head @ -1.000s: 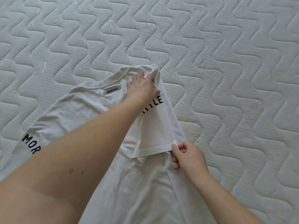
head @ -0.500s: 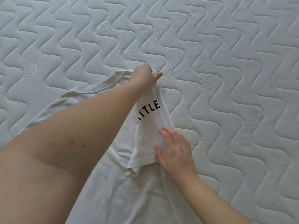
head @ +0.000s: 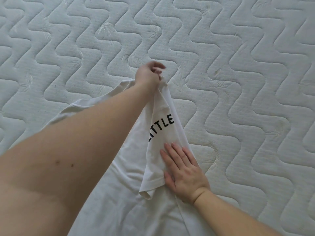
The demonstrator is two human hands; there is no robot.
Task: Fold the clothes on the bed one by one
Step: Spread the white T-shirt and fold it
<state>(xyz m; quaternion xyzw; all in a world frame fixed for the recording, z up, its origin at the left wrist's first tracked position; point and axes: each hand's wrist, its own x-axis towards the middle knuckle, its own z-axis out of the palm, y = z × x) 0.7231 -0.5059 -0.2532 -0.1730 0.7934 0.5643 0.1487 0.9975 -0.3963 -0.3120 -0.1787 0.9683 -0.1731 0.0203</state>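
1. Head view: I see my left hand (head: 148,76) pinching the white T-shirt (head: 129,210) at its shoulder, lifted off the quilted mattress (head: 247,82).
2. My right hand (head: 183,173) presses the folded sleeve (head: 157,150) flat, fingers straight, slightly spread.

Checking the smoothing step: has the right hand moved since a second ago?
Yes. The right hand slid from the sleeve hem up onto it, toward the LITTLE print.

Soft, even daylight is filling the frame, giving no glare and only faint shadows under the left arm (head: 81,147) and beside the right hand (head: 183,172). The quilted mattress (head: 238,82) is bowing slightly toward the edges under wide-angle distortion. The near forearm is appearing soft; the print is staying legible.
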